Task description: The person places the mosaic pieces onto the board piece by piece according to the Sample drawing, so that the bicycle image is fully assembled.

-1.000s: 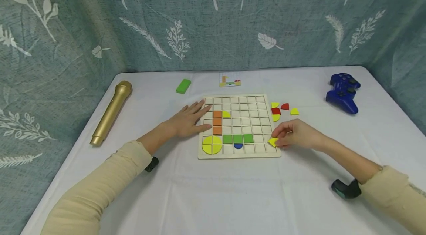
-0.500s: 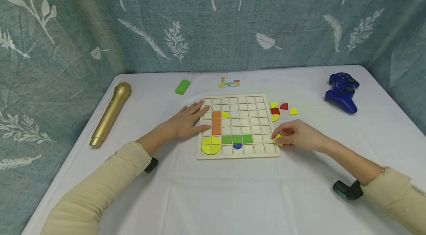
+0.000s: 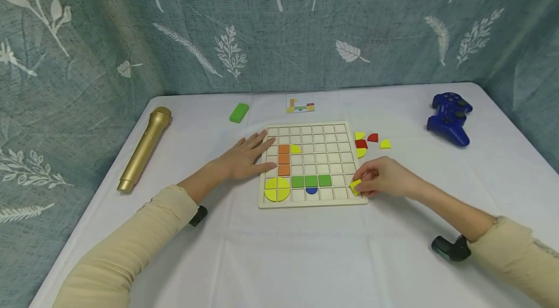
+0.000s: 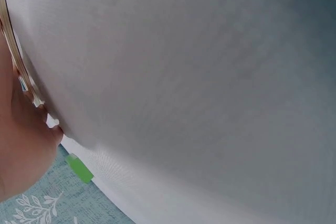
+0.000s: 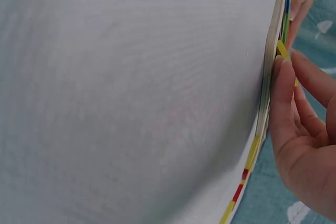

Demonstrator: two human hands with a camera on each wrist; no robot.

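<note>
A square wooden grid board (image 3: 320,149) lies mid-table in the head view. My left hand (image 3: 244,160) rests spread on its left edge, fingers straight. Between thumb and fingertips, my right hand (image 3: 384,177) pinches a yellow tile (image 3: 355,187) at the board's lower right; in the right wrist view this yellow tile (image 5: 283,49) is tilted against the board. Set in the grid are a column of orange tiles (image 3: 284,158), a yellow quarter-circle tile (image 3: 295,149), a yellow circle of quarter tiles (image 3: 271,195), a row of green tiles (image 3: 311,181) and a blue half-round piece (image 3: 311,190).
Loose red tiles (image 3: 361,144) and yellow tiles (image 3: 385,144) lie right of the board. Behind it are a pattern card (image 3: 300,103) and a green block (image 3: 238,113). A gold microphone (image 3: 146,148) lies left, a blue game controller (image 3: 450,119) far right.
My right hand drew the yellow tile slightly right, then brought it back left over the board's lower right corner, turning it in the fingers. My left hand stays on the board.
</note>
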